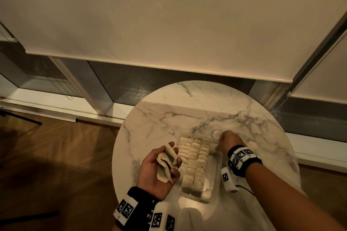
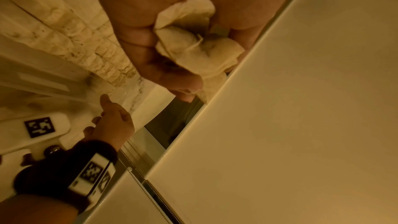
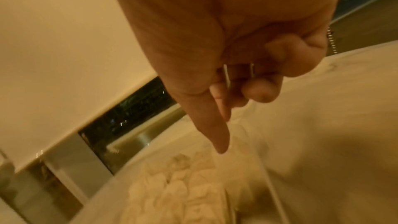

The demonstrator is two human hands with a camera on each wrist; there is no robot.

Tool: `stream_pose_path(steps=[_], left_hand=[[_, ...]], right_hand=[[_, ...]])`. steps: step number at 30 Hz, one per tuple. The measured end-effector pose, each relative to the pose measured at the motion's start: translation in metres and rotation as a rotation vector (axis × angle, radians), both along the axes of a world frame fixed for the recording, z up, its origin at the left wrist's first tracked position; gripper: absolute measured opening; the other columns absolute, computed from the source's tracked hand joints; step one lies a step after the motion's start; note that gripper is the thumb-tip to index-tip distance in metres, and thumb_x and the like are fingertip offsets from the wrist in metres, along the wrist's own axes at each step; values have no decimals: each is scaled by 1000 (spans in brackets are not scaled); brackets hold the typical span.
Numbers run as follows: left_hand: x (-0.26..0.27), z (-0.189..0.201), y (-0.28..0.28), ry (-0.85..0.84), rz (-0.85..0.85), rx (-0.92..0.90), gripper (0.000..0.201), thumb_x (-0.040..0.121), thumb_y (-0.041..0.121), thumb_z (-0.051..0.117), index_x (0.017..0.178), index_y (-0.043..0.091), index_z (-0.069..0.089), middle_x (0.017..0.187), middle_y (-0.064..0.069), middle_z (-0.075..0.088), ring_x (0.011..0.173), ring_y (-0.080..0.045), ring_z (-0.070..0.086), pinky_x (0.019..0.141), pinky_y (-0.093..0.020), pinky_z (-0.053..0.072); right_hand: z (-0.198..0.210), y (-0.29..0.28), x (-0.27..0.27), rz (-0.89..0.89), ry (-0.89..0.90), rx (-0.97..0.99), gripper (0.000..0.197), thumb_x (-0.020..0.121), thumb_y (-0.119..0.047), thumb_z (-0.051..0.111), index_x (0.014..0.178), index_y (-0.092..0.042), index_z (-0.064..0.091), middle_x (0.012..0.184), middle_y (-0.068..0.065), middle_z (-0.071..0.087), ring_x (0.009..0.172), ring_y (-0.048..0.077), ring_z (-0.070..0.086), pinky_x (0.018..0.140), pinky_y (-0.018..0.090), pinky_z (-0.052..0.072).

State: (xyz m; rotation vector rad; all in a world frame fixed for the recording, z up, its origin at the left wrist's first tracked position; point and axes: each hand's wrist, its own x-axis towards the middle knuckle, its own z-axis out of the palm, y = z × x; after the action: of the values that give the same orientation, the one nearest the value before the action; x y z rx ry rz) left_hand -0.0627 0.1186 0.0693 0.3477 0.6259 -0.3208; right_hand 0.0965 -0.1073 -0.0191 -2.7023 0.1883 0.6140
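Observation:
A clear plastic box (image 1: 216, 176) stands on a round marble table (image 1: 165, 118), filled with rows of pale tea bags (image 1: 195, 159). My left hand (image 1: 159, 172) hovers palm up at the box's left side, fingers curled round a small bundle of tea bags (image 1: 166, 165); the left wrist view shows the same bundle (image 2: 193, 47) and the rows (image 2: 86, 40) beside it. At the box's far right corner, my right hand (image 1: 228, 140) has its fingers curled round a thin clear plastic edge (image 3: 227, 77), one finger pointing down toward the tea bags (image 3: 183, 193).
A lowered roller blind (image 1: 169, 15) and dark window fill the space behind the table, with a bead chain (image 1: 300, 84) at the right. Wooden floor (image 1: 56, 155) lies to the left. Two small white pieces (image 1: 252, 144) sit on the table near my right hand.

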Motion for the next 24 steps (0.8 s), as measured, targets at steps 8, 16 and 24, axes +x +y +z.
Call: stream_pose_path(steps=[8,16,24], left_hand=[[-2,-9,-1,21,-7,5,28,84,26,58,109,17,67,98,-2,63,73,-22,61,46,-22,43],[-1,-5,-6,28,-5,15,30,82,26,59,110,17,67,97,-3,65,73,-22,59,45,-23,42],[-1,-11,-9,38,17,-13,30,78,23,63,106,13,68,97,-6,65,74,-24,61,46,-23,45]], right_hand=[[-17,10,-33,206,24,128,27,89,-23,58,112,-28,72,115,-3,71,105,18,66,91,27,51],[-17,13,-32,184,25,57,22,87,-21,54,101,-24,70,105,3,72,96,24,67,84,31,55],[-8,4,-36,13,-12,232,27,88,-16,56,110,-23,71,112,5,71,101,21,66,88,28,52]])
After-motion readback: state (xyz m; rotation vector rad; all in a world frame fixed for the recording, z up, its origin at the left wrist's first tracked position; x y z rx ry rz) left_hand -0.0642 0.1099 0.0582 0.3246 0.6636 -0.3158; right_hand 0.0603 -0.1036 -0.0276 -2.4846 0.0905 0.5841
